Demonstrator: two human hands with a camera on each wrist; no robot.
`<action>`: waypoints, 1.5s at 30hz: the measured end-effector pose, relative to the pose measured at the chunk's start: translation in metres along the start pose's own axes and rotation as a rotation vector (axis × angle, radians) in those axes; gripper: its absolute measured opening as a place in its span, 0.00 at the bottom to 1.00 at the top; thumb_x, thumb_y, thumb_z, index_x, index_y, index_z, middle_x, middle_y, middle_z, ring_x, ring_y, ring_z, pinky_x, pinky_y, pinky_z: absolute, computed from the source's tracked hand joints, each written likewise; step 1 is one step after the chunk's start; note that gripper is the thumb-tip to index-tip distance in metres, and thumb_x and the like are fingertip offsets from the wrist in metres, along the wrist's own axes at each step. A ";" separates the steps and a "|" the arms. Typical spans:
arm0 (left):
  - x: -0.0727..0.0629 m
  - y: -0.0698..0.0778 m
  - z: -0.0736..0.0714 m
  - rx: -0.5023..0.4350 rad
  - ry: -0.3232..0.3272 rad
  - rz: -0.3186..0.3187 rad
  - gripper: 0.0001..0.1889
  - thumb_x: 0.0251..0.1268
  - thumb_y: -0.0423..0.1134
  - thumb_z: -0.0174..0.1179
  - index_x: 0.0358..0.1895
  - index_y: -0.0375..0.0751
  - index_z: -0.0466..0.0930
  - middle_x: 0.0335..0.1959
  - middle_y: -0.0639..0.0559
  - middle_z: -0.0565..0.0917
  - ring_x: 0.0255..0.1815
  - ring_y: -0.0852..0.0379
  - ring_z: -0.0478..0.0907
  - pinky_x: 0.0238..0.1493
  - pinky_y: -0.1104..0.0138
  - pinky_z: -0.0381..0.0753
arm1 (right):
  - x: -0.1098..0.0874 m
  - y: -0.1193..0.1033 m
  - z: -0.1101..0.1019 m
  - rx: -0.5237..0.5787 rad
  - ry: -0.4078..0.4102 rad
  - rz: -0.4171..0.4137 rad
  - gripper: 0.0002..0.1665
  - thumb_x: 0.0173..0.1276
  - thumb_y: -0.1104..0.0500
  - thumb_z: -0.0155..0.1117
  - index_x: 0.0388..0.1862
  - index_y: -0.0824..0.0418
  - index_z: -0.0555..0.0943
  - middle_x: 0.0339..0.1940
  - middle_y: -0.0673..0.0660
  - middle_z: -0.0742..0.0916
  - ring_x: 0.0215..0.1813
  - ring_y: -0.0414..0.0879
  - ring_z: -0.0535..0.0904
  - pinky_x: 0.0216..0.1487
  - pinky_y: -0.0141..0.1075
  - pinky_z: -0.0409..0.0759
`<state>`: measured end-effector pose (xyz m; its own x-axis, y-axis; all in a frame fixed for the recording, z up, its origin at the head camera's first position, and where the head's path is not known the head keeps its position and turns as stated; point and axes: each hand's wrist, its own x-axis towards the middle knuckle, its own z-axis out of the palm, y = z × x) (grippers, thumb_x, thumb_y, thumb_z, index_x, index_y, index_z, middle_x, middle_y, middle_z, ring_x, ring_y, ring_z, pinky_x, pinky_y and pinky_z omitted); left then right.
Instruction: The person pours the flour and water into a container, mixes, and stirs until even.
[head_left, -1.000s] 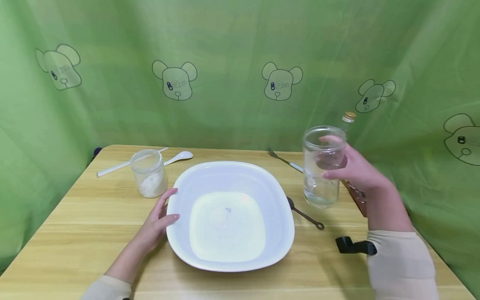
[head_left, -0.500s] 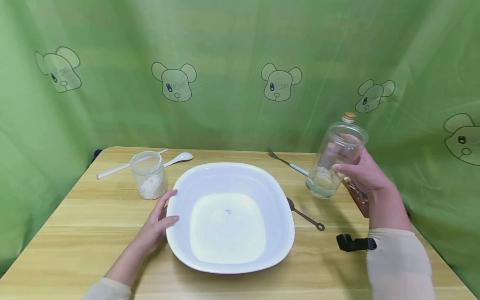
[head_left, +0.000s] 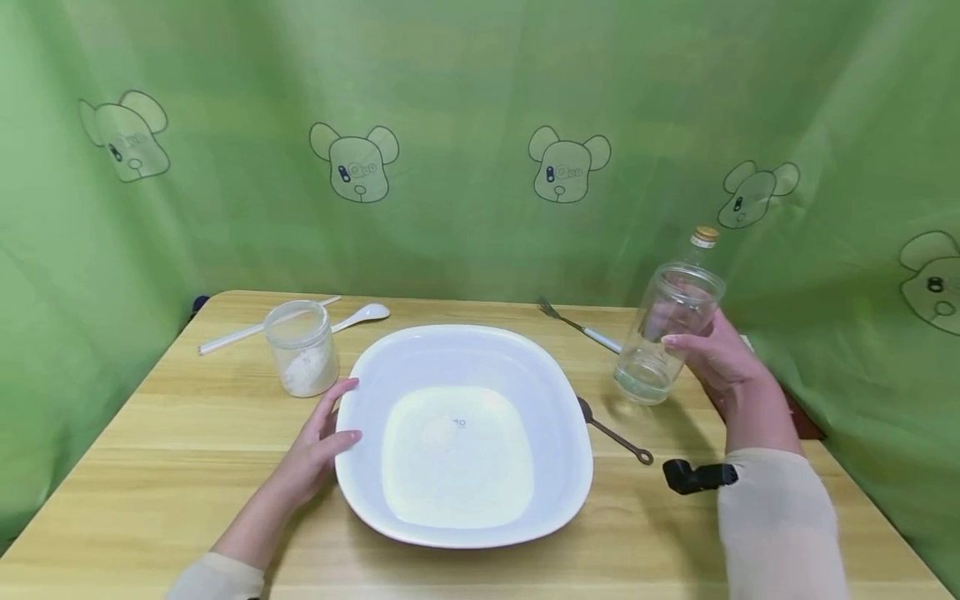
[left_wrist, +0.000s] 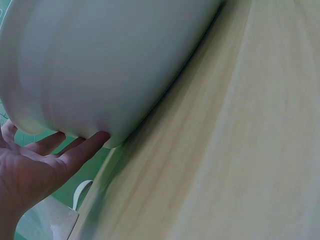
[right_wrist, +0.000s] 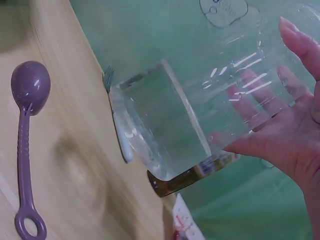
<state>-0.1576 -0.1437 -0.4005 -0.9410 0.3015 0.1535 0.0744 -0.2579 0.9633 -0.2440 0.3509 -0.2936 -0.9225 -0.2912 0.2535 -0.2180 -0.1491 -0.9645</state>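
My left hand [head_left: 309, 454] touches the left side of a white plastic basin [head_left: 465, 337], thumb and forefinger at its rim. In the left wrist view, extended fingers [left_wrist: 85, 150] rest against the basin's outer wall. My right hand [head_left: 716, 354] grips a clear, lidless jar [head_left: 648, 342] with some clear liquid low inside. The jar leans to the right, its base close over the table. Through its wall in the right wrist view, fingers [right_wrist: 262, 92] show spread round the far side. Behind the jar stands a glass bottle [head_left: 703, 242] with a cork-coloured cap.
Left of the basin is a small jar [head_left: 309, 367] of white powder. A white spoon [head_left: 369, 312] and white stick [head_left: 232, 337] lie behind it. Right of the basin are a dark ring-handled spoon [head_left: 618, 435] and a fork [head_left: 577, 327]. Under my right forearm lies a reddish packet [head_left: 802, 417].
The clear jar has moved right and back in my right hand and has gone from upright to leaning right. My left hand and the basin have stayed put.
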 end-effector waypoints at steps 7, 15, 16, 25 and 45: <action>0.000 0.000 0.000 0.006 0.018 -0.011 0.34 0.51 0.27 0.48 0.63 0.45 0.47 0.56 0.30 0.57 0.48 0.40 0.66 0.36 0.51 0.75 | 0.006 0.011 -0.010 0.033 -0.013 0.036 0.45 0.50 0.84 0.43 0.64 0.50 0.54 0.52 0.56 0.73 0.51 0.49 0.70 0.45 0.38 0.72; 0.002 -0.002 -0.001 -0.005 0.007 -0.004 0.34 0.50 0.26 0.48 0.63 0.44 0.47 0.55 0.29 0.57 0.48 0.40 0.66 0.36 0.51 0.75 | 0.013 0.023 -0.019 0.036 -0.020 0.105 0.44 0.53 0.81 0.45 0.65 0.50 0.52 0.52 0.53 0.73 0.51 0.48 0.69 0.45 0.37 0.71; 0.002 -0.002 -0.001 -0.006 0.004 -0.003 0.34 0.50 0.26 0.48 0.63 0.44 0.47 0.55 0.29 0.57 0.48 0.40 0.66 0.36 0.51 0.75 | 0.014 0.026 -0.020 0.032 -0.023 0.107 0.44 0.53 0.81 0.45 0.65 0.51 0.52 0.52 0.53 0.72 0.52 0.48 0.68 0.46 0.37 0.71; 0.005 -0.004 -0.001 -0.004 0.003 -0.002 0.34 0.51 0.26 0.48 0.63 0.45 0.48 0.55 0.31 0.57 0.48 0.40 0.66 0.36 0.50 0.75 | 0.008 0.045 -0.030 0.053 -0.064 0.088 0.40 0.54 0.80 0.46 0.61 0.51 0.53 0.53 0.52 0.71 0.55 0.45 0.66 0.48 0.33 0.70; 0.003 -0.002 -0.002 -0.007 0.017 -0.005 0.35 0.50 0.27 0.48 0.63 0.45 0.47 0.54 0.30 0.57 0.47 0.42 0.67 0.36 0.52 0.76 | 0.006 0.065 -0.030 0.071 0.048 0.039 0.44 0.53 0.82 0.47 0.64 0.53 0.48 0.58 0.57 0.66 0.63 0.50 0.55 0.51 0.32 0.68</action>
<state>-0.1609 -0.1444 -0.4021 -0.9468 0.2874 0.1450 0.0676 -0.2630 0.9624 -0.2734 0.3674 -0.3571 -0.9444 -0.2526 0.2106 -0.1603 -0.2056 -0.9654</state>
